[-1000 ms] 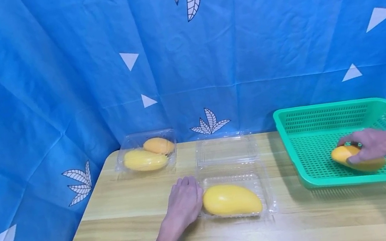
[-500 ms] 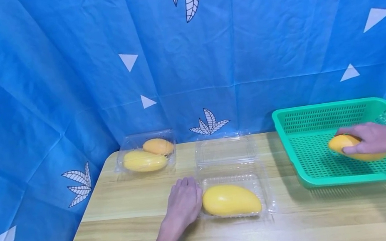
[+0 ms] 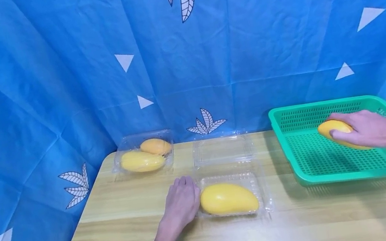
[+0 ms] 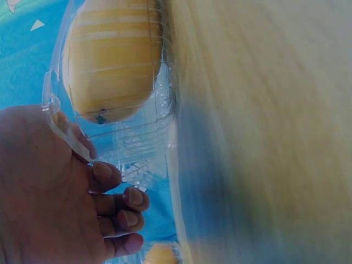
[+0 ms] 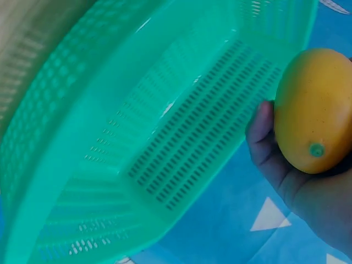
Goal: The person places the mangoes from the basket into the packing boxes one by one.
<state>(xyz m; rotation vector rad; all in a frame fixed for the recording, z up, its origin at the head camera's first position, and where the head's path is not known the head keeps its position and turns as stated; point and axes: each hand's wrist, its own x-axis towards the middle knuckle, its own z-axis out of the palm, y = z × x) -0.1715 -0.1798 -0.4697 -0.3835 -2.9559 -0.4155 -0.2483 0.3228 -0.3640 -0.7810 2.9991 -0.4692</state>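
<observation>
My right hand (image 3: 374, 129) grips an orange-yellow mango (image 3: 333, 128) above the green plastic basket (image 3: 346, 176). In the right wrist view, the fingers (image 5: 263, 132) wrap its side and the small green stem end faces the camera. At the middle of the table, a clear plastic clamshell box (image 3: 264, 193) lies with its lid (image 3: 222, 149) folded back. One yellow mango (image 3: 229, 199) lies in its front half. My left hand (image 3: 180, 202) holds the box's left edge; in the left wrist view, the rim (image 4: 65, 132) passes between thumb and curled fingers (image 4: 129, 220).
A second clear clamshell box (image 3: 146, 138), lid over it, stands at the table's back left corner with a yellow mango (image 3: 142, 161) and an orange one (image 3: 156, 146) inside. A blue patterned curtain (image 3: 183, 59) hangs behind the wooden table (image 3: 118, 225).
My right hand has lifted the mango up off the basket floor and slightly left. The left hand stays at the box's edge. The whole head view has shifted slightly.
</observation>
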